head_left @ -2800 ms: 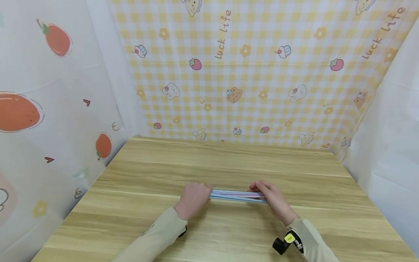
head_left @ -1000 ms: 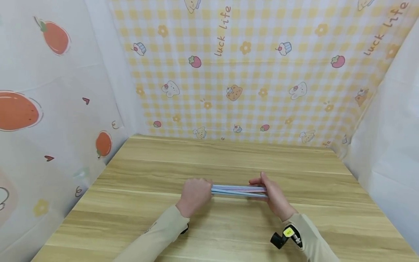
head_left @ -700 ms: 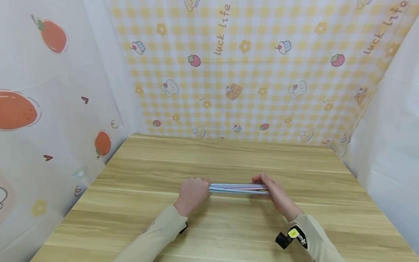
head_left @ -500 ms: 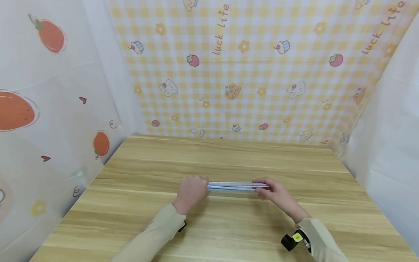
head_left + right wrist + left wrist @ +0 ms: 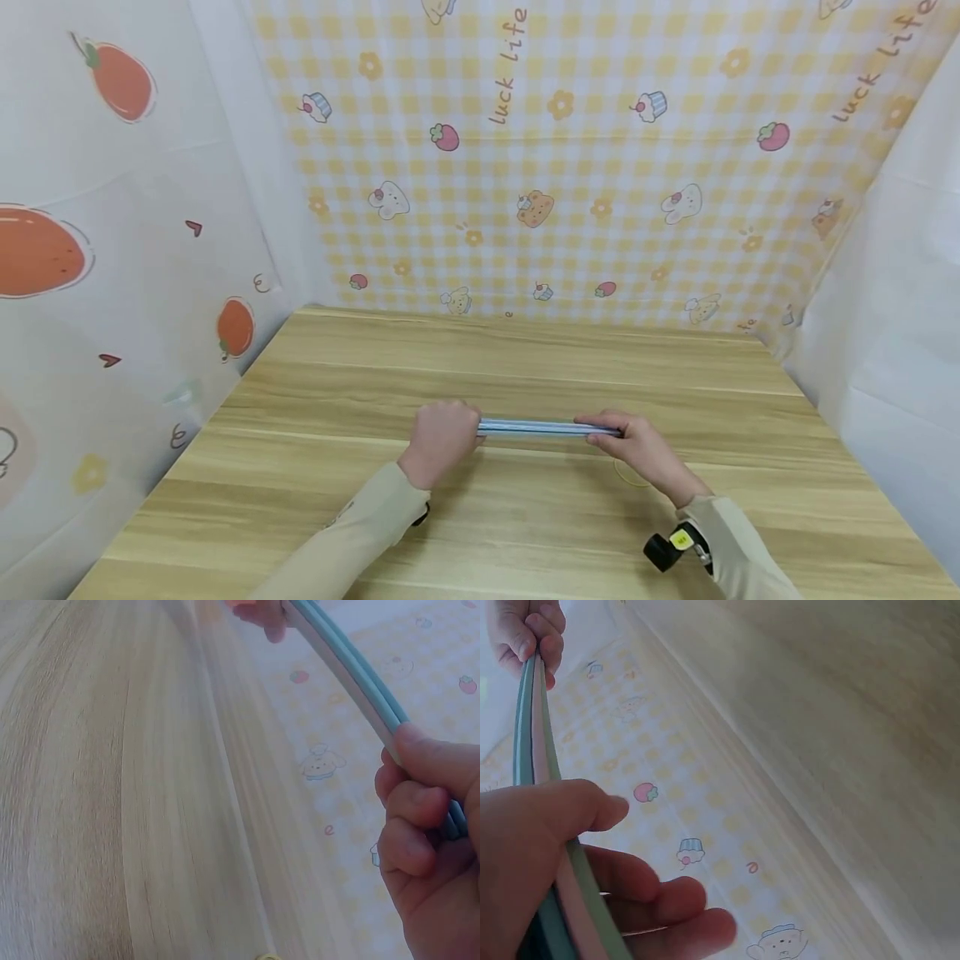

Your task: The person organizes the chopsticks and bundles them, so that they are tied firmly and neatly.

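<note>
A bundle of pastel chopsticks (image 5: pixel 528 427) is held level over the table, with blue, pink and green sticks lying side by side. My left hand (image 5: pixel 442 440) grips the left part; in the left wrist view its thumb crosses the chopsticks (image 5: pixel 538 720) and its fingers curl loosely on the far side. At the other end, my right hand (image 5: pixel 637 446) pinches the bundle between thumb and fingers. The right wrist view shows those fingers (image 5: pixel 409 802) folded round the chopsticks (image 5: pixel 367 682). Both ends of the bundle are hidden by the hands.
A thin yellow ring, like a rubber band (image 5: pixel 626 477), lies on the wooden table (image 5: pixel 525 533) below my right hand. A checked cloth (image 5: pixel 555 167) hangs behind the table, and pale cloths (image 5: pixel 150 183) stand at both sides.
My right thumb and fingers have moved from an opened pose to a pinch at the bundle's right end. The chopsticks, earlier spread and crossing, now lie close together. The yellow ring has come into sight.
</note>
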`<state>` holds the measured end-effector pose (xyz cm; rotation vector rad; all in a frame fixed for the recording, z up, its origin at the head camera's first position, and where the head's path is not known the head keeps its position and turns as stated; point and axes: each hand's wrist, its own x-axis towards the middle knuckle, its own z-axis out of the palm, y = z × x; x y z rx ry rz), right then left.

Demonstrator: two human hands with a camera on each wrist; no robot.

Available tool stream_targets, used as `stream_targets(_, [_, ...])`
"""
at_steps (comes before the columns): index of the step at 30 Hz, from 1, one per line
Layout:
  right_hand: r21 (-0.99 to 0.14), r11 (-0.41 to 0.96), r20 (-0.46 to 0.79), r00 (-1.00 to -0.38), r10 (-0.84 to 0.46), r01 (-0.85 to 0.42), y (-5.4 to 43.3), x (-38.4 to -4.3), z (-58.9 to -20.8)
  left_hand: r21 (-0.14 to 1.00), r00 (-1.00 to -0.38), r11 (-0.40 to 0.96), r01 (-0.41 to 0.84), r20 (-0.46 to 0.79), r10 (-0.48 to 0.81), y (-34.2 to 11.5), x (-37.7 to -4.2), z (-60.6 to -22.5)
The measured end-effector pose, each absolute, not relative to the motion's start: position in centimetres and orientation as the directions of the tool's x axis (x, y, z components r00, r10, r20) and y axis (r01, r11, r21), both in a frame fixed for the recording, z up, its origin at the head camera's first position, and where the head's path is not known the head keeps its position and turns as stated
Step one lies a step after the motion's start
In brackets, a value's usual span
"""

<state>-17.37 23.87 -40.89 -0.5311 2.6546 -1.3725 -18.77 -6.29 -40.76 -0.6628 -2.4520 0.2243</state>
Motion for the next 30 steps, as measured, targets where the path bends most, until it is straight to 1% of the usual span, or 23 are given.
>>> stream_targets(5, [-0.826,0.523,0.033,-0.944,-0.329,-0.211,23.76,-17.41,-40.89,-0.346,-0.683,0.848,0.402,0.503,0.53,-6.22,-18.66,-40.53])
stream_targets(10, [-0.856,0.488,0.006,-0.947,-0.322,-0.171,23.93,-17.44,-40.95,-0.382,-0.638,0.826,0.415,0.525,0.563,-6.35,-18.84,-40.56])
stream_targets(16, [-0.86,0.486,-0.001,-0.952,-0.307,-0.155,23.96,-17.44,-40.72,-0.423,-0.567,0.813,0.401,0.582,0.583,-6.6,-19.31,-41.09])
stream_targets(20, [-0.862,0.48,0.003,-0.949,-0.314,-0.161,23.96,-17.43,-40.6,-0.401,-0.518,0.818,0.413,0.635,0.573,-6.63,-19.47,-41.26])
stream_targets(22, [-0.88,0.451,-0.009,-0.946,-0.323,-0.146,23.93,-17.49,-40.67,-0.388,-0.507,0.819,0.423,0.648,0.569,-6.66,-19.49,-41.32])
stream_targets(26, [-0.931,0.35,-0.014,-0.947,-0.322,-0.106,23.81,-17.72,-40.96,-0.374,-0.5,0.821,0.432,0.658,0.563,-6.65,-19.45,-41.36])
stream_targets(30, [-0.955,0.273,0.037,-0.958,-0.286,-0.118,23.52,-17.95,-41.08,-0.367,-0.487,0.821,0.437,0.671,0.559,-6.38,-19.37,-41.35])
